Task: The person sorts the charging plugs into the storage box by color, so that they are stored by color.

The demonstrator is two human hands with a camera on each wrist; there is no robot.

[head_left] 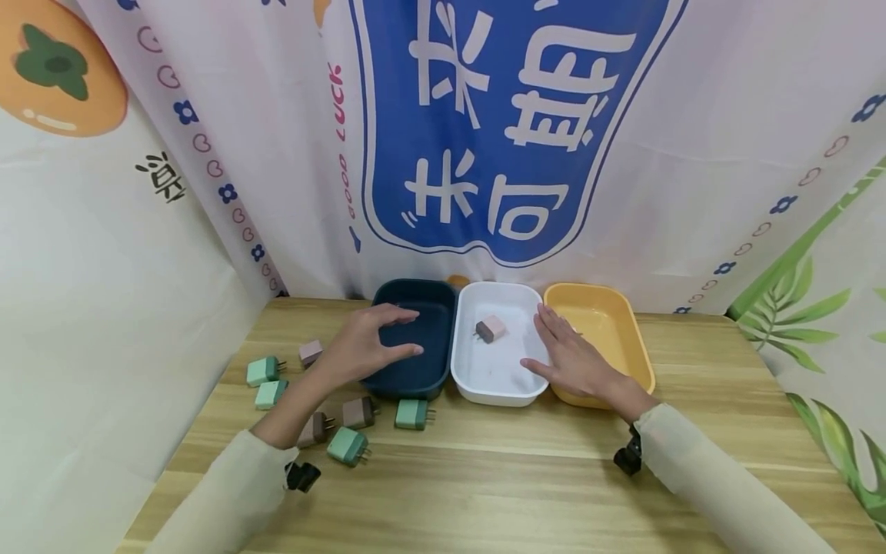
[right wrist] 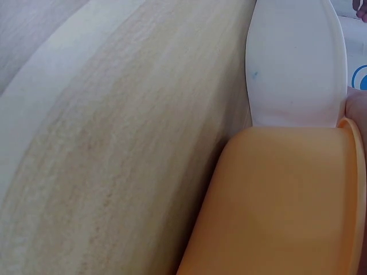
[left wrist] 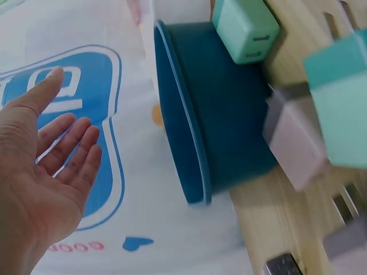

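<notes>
In the head view my left hand (head_left: 365, 343) hovers over the dark blue tray (head_left: 415, 369), thumb and fingers apart, holding nothing; the left wrist view shows the same hand (left wrist: 57, 166) with fingers extended beside the dark tray (left wrist: 223, 109). My right hand (head_left: 571, 355) is above the border of the white tray (head_left: 498, 396) and the yellow tray (head_left: 616, 338), fingers extended. Whether it touches a rim, I cannot tell. Inside the white tray lies one pink and brown plug block (head_left: 491, 328).
Left of and in front of the trays lie several plug blocks: green ones (head_left: 262, 371), (head_left: 411, 414), brown ones (head_left: 358, 413) and a pink one (head_left: 310, 352). A printed curtain (head_left: 692, 154) hangs behind the wooden table (head_left: 526, 485).
</notes>
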